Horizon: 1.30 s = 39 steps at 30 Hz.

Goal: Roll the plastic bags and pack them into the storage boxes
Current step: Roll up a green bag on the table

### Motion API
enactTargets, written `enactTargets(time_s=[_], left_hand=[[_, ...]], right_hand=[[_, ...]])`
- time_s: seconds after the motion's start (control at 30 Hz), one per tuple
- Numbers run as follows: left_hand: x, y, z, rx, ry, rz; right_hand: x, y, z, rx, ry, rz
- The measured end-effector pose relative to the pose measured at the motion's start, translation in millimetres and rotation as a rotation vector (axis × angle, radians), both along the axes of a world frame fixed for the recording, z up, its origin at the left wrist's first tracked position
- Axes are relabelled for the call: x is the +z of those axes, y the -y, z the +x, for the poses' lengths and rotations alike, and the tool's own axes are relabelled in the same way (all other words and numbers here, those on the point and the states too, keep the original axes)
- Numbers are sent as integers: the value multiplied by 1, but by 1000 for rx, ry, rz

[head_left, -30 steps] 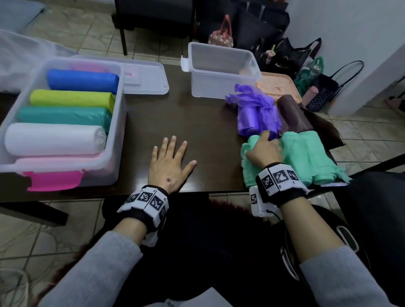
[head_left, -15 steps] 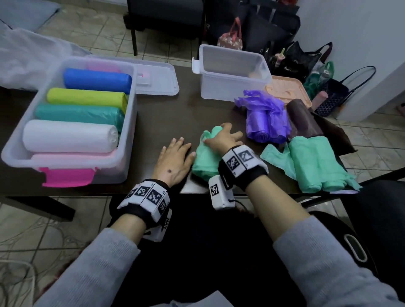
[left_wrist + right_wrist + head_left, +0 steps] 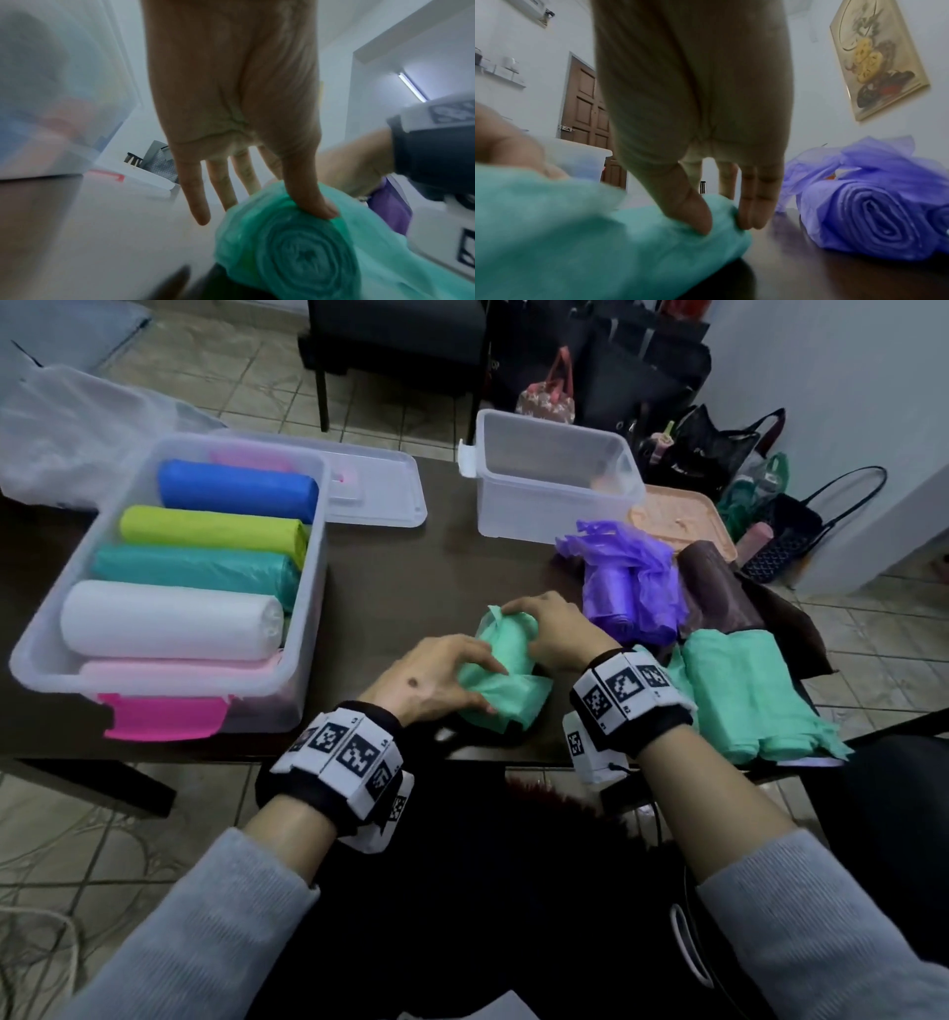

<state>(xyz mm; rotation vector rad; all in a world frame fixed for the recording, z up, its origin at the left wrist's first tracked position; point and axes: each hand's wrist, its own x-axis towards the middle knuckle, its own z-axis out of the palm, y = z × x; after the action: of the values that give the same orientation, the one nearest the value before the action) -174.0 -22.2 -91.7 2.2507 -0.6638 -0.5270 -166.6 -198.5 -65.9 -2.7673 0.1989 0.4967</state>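
Observation:
A mint-green bag roll (image 3: 508, 698) lies near the table's front edge between my hands. Its spiral end (image 3: 295, 257) faces the left wrist camera, and a loose flap hangs around it. My left hand (image 3: 482, 683) holds its near left part, the thumb on top and the straighter fingers against the far side (image 3: 282, 194). At the far end, my right hand (image 3: 521, 629) pinches the green plastic (image 3: 577, 233) between thumb and fingers (image 3: 725, 223). The left storage box (image 3: 318, 557) holds blue, yellow, teal, white and pink rolls. The far box (image 3: 554, 505) looks nearly empty.
Purple rolls (image 3: 626, 593) lie right of my hands, and brown bags (image 3: 714, 588) lie beyond them. A pile of green bags (image 3: 744, 690) sits at the right table edge. A clear lid (image 3: 380, 495) and an orange lid (image 3: 683, 521) lie at the back. Handbags (image 3: 719, 449) stand on the floor.
My right hand carried the green roll from the right-hand pile to the table's front centre. My left hand lifted off the table and took hold of the roll.

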Motion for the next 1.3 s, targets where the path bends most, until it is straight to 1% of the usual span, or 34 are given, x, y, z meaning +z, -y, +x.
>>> enactTargets(time_s=[0.07,0.1,0.17,0.23,0.27,0.3,0.37,0.43,0.5,0.57,0.6,0.67,0.7,0.73,0.8,0.83,0.9,0.97,1.03,1.07,1.13,1.17,1.2,1.23,1.3], left_hand=[[5,-2,7,98,-48,-64],[8,-2,11,171,-40,-86],[13,-2,24,339,28,-114],[15,-2,39,479,84,-115],[15,-1,47,543,54,-130],[15,0,54,601,-30,-166],[16,2,60,676,-229,-211],[16,1,58,647,-371,-154],[15,0,54,539,-397,-84],[12,-1,48,398,-330,-19],[11,-1,43,350,-251,13],[14,1,29,284,-33,57],[15,1,24,233,55,53],[15,1,20,161,104,32],[10,-1,18,8,88,27],[6,-1,17,-34,94,34],[1,-1,18,-21,146,3],[2,0,19,16,154,-24],[8,2,20,92,111,-43],[13,2,21,184,103,-95],[24,4,26,450,155,-216],[29,4,31,587,167,-235],[32,4,38,692,122,-216],[32,5,47,744,30,-156],[28,7,60,724,-145,27]], right_hand=[[2,5,-3,-13,-18,-34],[3,8,-5,-15,-34,-54],[8,11,-9,-12,-54,-115],[13,11,-14,29,-27,-200],[15,9,-16,70,-8,-232],[17,7,-18,121,12,-235],[18,1,-19,215,10,-156],[19,-6,-19,269,7,-85],[17,-8,-16,288,5,-99],[15,-10,-13,318,-37,-174],[14,-10,-12,338,-58,-217],[13,-11,-11,376,-85,-291],[12,-12,-10,394,-94,-316],[12,-12,-9,406,-97,-326],[11,-11,-7,389,-106,-301],[11,-11,-6,371,-109,-282],[9,-11,-4,359,-104,-271],[8,-12,-4,374,-88,-282],[8,-11,-5,386,-77,-292],[7,-11,-7,389,-67,-294],[4,-10,-10,377,-42,-284],[3,-9,-12,370,-32,-274],[3,-9,-14,363,-26,-266],[2,-8,-15,358,-29,-259],[4,-8,-16,362,-42,-246]])
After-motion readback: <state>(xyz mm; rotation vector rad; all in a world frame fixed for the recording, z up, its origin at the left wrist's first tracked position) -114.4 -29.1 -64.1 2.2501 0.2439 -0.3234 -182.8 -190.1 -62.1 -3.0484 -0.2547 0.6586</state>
